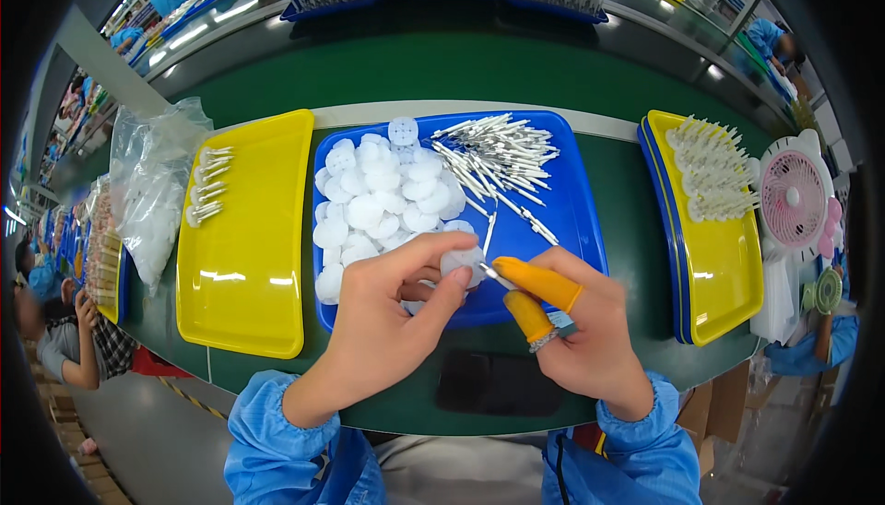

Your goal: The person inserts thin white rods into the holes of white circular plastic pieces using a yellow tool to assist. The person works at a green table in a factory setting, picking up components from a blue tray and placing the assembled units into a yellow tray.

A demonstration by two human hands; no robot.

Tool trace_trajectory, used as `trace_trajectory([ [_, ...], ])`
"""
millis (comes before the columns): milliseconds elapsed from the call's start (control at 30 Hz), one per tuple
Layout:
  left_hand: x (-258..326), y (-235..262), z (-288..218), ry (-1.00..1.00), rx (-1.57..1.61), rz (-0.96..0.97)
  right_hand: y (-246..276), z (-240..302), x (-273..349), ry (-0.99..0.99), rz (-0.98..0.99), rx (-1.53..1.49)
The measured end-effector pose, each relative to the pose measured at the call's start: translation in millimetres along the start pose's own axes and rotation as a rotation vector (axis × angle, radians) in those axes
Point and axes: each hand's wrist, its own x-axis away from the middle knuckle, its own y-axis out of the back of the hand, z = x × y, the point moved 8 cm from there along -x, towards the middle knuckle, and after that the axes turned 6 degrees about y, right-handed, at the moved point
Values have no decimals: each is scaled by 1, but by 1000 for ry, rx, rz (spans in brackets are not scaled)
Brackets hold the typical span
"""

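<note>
No words or numbers can be read.
Faint marks show on the white disc [403,131] at the top of the pile, too small to make out as print. The small blue-grey patch [561,322] at the right hand [588,350] is likewise too small to read. On the floor at lower left, a yellow-and-black striped band [192,396] is a visible marking, its surface too blurred for any lettering to be told.

Left grip [392,307] pinches white disc [463,262]; right grip [590,332] holds rod [495,275].
</note>
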Motion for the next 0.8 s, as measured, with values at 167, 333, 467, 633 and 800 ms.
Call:
trace_trajectory([
  [167, 0, -4, 13, 34, -32, -35, -12, -7, 6, -2, 91, 77],
  [333, 0, 0, 4, -121, -195, -93, -15, -9, 5, 30, 119, 133],
  [467, 2, 2, 3, -138, -245, -138, -14, -15, 7, 22, 134, 179],
  [633, 3, -2, 10, -106, -265, -125, -17, -14, 4, -3, 146, 200],
  [800, 4, -11, 5, -233, -297, -140, -24, -17, 8, -16, 83, 151],
])
